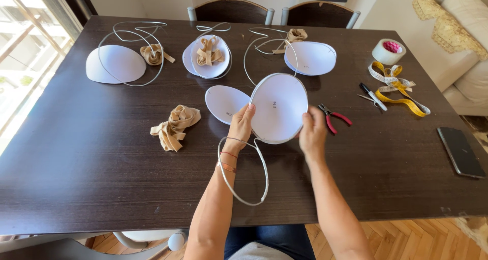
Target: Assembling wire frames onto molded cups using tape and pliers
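Head view of a dark wooden table (101,153). Left hand (240,125) and right hand (311,133) each clamp an edge of a white moulded foam cup (279,107), held tilted just above the table's middle, fingers closed on its rim. A bent silver wire (244,173) follows the cup's edge and loops down beside the left wrist. A second white cup (223,102) lies just left of the held cup; a bundle of beige elastic (175,127) lies farther left of it. Red-handled pliers (334,119) lie just right of the held cup; beyond them a pen (373,96), yellow measuring tape (399,87), tape roll (389,52) and phone (460,152). More cups, wires and elastic lie behind the held cup
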